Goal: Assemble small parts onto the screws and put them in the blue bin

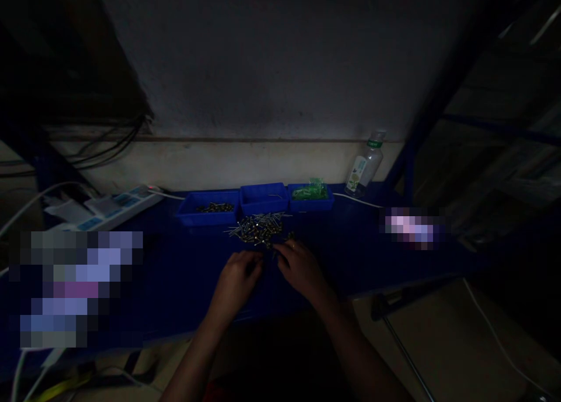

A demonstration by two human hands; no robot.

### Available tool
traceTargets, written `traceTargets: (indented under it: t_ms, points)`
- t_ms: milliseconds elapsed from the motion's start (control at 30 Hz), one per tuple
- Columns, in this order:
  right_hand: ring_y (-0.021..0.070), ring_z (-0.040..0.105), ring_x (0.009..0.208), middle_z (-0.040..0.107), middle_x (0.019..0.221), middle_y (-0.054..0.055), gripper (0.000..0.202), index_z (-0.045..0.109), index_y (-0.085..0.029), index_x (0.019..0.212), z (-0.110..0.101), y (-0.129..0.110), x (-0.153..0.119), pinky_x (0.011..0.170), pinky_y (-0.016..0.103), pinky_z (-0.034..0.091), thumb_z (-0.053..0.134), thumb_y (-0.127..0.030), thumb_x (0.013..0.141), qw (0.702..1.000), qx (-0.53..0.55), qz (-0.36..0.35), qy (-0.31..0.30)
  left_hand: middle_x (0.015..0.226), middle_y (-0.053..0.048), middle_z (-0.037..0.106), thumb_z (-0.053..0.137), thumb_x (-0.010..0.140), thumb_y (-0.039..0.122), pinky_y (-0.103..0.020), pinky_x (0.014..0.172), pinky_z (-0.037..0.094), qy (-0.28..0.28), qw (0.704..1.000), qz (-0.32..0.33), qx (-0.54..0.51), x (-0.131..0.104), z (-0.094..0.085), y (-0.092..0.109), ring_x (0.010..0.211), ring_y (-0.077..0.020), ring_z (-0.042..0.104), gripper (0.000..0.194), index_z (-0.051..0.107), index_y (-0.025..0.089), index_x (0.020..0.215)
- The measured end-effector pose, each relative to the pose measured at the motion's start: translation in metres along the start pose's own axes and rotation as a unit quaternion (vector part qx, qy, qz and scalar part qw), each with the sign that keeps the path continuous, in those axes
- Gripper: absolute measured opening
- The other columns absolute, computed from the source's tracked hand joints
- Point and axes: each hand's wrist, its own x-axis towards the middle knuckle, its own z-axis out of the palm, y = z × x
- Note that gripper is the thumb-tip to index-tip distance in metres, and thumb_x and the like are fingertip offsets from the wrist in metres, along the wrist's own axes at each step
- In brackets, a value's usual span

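Note:
A loose pile of thin metal pins with brassy, thicker ends (262, 228) lies on the blue tabletop (170, 279). Just in front of it, my left hand (239, 276) is closed, its fingers curled toward the thumb; anything between them is too dark to make out. At the pile's near right edge, my right hand (302, 267) has bent fingers drawn toward the thumb by a few small pieces. What those fingertips hold is unclear. Behind the pile stand a blue bin with similar brassy pieces (207, 209), a middle blue bin (263, 198) and a blue bin with green bits (311, 198).
A clear plastic bottle (365, 165) stands at the back right against the wall. To the left lies a white power strip (118, 209) with plugs and cables. Blurred-out patches cover items at both sides. A white cable runs behind the bins.

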Motion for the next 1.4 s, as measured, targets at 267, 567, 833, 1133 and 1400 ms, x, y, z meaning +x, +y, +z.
traceTargets:
  t_ms: [267,567,833,1133,1400]
  points:
    - [0.0158,0.053,0.091,0.06,0.092,0.003,0.015,0.062,-0.022,0.093,0.0,0.0,0.0,0.083,0.028,0.04,0.048,-0.022,0.087,1.0,0.004,-0.025,-0.018,0.095,-0.004,0.065,0.05,0.083,0.029,-0.035,0.082,0.043,-0.032,0.999,0.029,0.025,0.001,0.0,0.001,0.09,-0.0209,0.056,0.02,0.065,0.021,0.094]
    - [0.0128,0.055,0.081,0.059,0.084,0.002,0.006,0.059,-0.019,0.085,-0.004,-0.004,-0.003,0.073,0.024,0.041,0.054,-0.021,0.083,0.994,0.106,-0.028,-0.025,0.091,-0.006,0.064,0.047,0.085,0.029,-0.033,0.08,0.045,-0.051,0.998,0.038,-0.029,-0.001,-0.004,0.006,0.089,-0.0199,0.058,0.022,0.066,0.019,0.09]
    - [0.0126,0.057,0.081,0.063,0.085,0.001,0.011,0.062,-0.02,0.089,-0.007,-0.005,-0.004,0.073,0.023,0.041,0.053,-0.025,0.085,0.989,0.129,-0.035,-0.056,0.088,-0.005,0.065,0.049,0.084,0.029,-0.029,0.076,0.047,-0.028,0.994,0.019,-0.1,-0.003,-0.009,0.011,0.082,-0.0178,0.061,0.02,0.065,0.018,0.087]
    - [0.0122,0.059,0.082,0.065,0.087,0.002,0.015,0.064,-0.02,0.091,-0.008,-0.005,-0.002,0.076,0.023,0.042,0.049,-0.024,0.088,0.989,0.131,-0.044,-0.055,0.089,-0.002,0.066,0.049,0.082,0.029,-0.027,0.075,0.046,-0.025,0.992,-0.023,-0.123,-0.005,-0.013,0.016,0.083,-0.017,0.062,0.016,0.059,0.019,0.089]
    - [0.0118,0.059,0.078,0.065,0.082,0.001,0.02,0.063,-0.019,0.082,-0.01,-0.005,-0.002,0.072,0.022,0.041,0.047,-0.03,0.089,0.986,0.155,-0.04,-0.051,0.08,0.0,0.064,0.048,0.081,0.027,-0.024,0.067,0.045,-0.022,0.992,-0.031,-0.119,-0.005,-0.013,0.017,0.073,-0.0147,0.061,0.012,0.054,0.019,0.087]
